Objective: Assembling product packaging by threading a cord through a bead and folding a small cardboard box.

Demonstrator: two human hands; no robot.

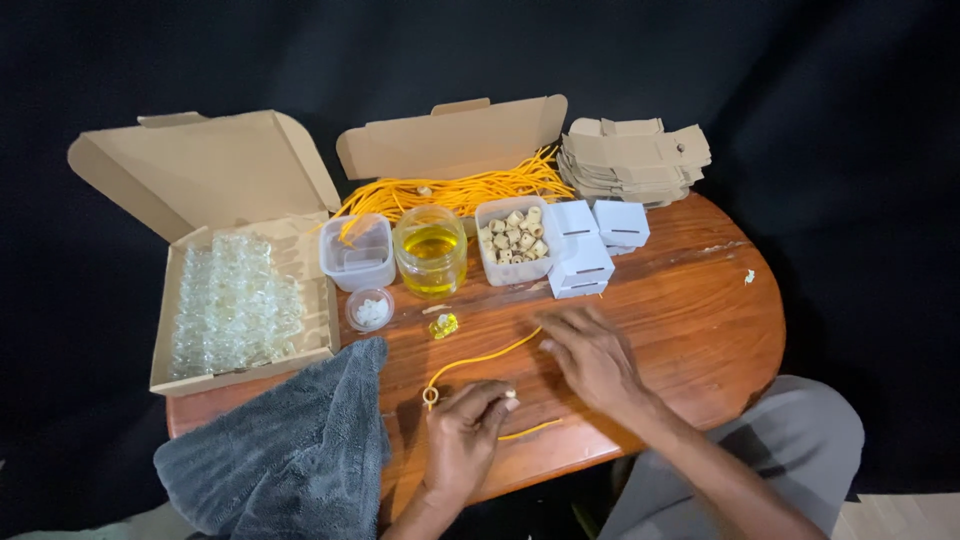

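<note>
My left hand rests on the wooden table, its fingers pinched on a yellow cord near the cord's looped end, with a small pale bead at the fingertips. My right hand lies flat on the table, fingers spread, its fingertips touching the same cord farther along. A small yellow-filled glass bottle lies just beyond the cord.
Grey towel at front left. Open cardboard box of clear glass bottles at left. A jar of yellow liquid, an empty tub, a tub of wooden beads, small white boxes, yellow cords, flat cardboard blanks behind.
</note>
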